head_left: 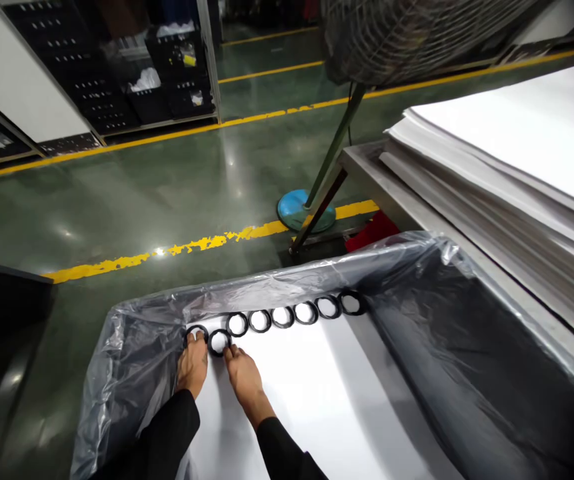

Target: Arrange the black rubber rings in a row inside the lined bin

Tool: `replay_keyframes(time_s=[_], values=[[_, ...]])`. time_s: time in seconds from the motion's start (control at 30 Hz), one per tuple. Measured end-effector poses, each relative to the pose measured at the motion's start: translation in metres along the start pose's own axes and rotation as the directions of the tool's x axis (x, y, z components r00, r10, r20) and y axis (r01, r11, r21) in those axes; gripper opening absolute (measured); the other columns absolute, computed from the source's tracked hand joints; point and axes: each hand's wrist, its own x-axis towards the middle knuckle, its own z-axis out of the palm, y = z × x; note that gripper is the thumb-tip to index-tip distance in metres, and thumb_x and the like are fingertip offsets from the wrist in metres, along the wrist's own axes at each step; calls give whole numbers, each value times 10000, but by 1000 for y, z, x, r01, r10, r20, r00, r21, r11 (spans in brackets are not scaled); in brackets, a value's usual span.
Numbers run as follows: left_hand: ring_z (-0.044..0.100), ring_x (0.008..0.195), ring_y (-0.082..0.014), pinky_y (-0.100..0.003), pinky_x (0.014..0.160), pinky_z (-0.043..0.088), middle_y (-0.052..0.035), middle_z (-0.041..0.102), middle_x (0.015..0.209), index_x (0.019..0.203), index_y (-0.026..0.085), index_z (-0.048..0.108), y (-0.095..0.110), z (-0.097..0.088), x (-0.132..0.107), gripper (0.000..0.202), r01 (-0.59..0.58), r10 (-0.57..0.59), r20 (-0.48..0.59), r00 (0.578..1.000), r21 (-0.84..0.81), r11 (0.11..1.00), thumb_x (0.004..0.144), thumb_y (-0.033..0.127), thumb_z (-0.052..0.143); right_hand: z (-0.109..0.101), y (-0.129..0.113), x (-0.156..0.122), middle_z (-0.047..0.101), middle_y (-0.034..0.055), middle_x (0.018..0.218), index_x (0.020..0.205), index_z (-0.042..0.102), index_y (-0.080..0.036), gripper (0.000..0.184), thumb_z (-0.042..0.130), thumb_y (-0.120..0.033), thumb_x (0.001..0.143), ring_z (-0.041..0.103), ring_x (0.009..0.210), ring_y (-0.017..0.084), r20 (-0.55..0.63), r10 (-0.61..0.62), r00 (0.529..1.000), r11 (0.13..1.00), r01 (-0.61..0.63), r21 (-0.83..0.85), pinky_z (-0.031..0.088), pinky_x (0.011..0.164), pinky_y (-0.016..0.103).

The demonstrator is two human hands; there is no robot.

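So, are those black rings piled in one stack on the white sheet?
No, the black rings lie side by side in a row on the white sheet.

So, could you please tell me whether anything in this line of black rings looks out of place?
Yes: the black ring at the right hand's fingertips sits forward of the otherwise straight row of rings on the white sheet, breaking the line.

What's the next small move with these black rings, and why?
Probably nudge the ring at your right hand up into line. It sits slightly below the row of rings on the white sheet, which otherwise runs fairly evenly. Your left hand is already on the end ring, so it can steady that side.
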Motion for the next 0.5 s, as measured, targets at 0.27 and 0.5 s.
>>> replay_keyframes(time_s=[0.27,0.5], values=[[629,999,-224,-442,842,547,-104,570,1275,1241,176,527,-8,10,6,355,14,-10,-47,999,83,996,901,273,568,8,-7,7,632,68,1121,1151,576,-163,252,544,-282,931,630,974,190,-28,84,996,993,-81,80,542,851,409],[624,1012,-225,-434,837,549,-105,565,1282,1244,177,523,-5,9,10,357,34,-29,-56,998,84,996,903,278,565,0,-11,6,624,69,1133,1212,545,-184,304,547,-296,929,635,949,189,-29,94,995,990,-91,112,557,814,395]])
